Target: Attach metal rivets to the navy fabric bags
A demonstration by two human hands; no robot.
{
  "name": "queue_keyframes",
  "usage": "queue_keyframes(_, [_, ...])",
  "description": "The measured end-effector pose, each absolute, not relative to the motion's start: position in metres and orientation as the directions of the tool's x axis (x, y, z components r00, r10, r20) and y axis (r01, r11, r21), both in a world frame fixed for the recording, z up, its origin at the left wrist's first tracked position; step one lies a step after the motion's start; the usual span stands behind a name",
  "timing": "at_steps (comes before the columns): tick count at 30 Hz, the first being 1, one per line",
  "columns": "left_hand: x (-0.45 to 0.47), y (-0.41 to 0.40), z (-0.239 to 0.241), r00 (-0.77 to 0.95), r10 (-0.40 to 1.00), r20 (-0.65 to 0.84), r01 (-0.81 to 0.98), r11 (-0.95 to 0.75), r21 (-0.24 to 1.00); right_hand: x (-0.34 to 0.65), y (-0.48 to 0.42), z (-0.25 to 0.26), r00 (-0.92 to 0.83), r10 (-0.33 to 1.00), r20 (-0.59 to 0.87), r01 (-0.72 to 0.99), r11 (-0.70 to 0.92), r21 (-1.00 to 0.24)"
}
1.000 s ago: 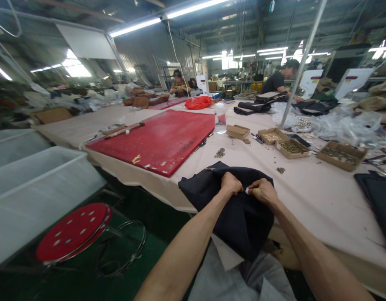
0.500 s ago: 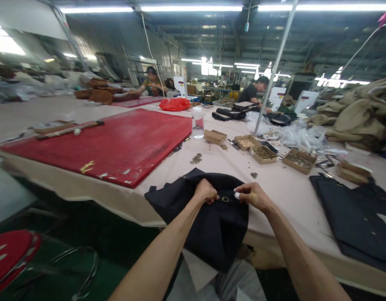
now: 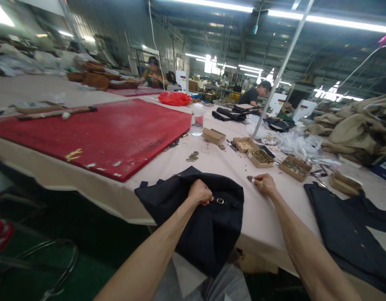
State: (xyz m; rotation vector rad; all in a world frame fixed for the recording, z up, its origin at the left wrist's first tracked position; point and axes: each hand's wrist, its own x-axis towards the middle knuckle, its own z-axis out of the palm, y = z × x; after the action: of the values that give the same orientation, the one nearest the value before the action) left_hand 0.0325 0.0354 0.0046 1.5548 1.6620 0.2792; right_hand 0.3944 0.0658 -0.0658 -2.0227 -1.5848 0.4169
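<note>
My left hand (image 3: 200, 192) is closed on a black fabric bag (image 3: 193, 228), which hangs over the table edge onto my lap. Just right of its fingers, a small metal buckle (image 3: 220, 201) shows on the cloth. Off the bag, my right hand (image 3: 265, 184) reaches down to a little pile of small metal fittings (image 3: 249, 178) on the table. Its thumb and finger are pinched together at the pile, with something white at the fingertips. Whether a fitting is between them is too small to tell.
A red board (image 3: 133, 138) covers the table's left part, with a hammer (image 3: 57, 112) on it. Cardboard boxes of fittings (image 3: 260, 159) stand beyond my right hand. Metal rings (image 3: 192, 156) lie loose, and black fabric pieces (image 3: 340, 225) lie at right. Two people work farther back.
My right hand has left the bag beside the buckle and moved right and forward to the small pile of fittings. My left hand keeps its grip on the bag.
</note>
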Motion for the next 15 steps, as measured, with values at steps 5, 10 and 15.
queue_keyframes(5, [0.033, 0.038, 0.002, 0.118, 0.902, -0.416, 0.711, 0.215, 0.669, 0.395, 0.075, -0.054, 0.186, 0.98, 0.068, 0.857, -0.128, -0.498])
queue_keyframes(10, [0.036, 0.036, 0.0, 0.114, 0.896, -0.428, 0.71, 0.228, 0.666, 0.392, 0.08, -0.027, -0.011, 1.0, -0.017, 0.959, 0.006, -0.285])
queue_keyframes(15, [0.038, 0.028, 0.0, 0.085, 0.898, -0.432, 0.696, 0.257, 0.67, 0.382, 0.083, -0.018, -0.155, 0.985, -0.078, 0.982, 0.145, -0.117])
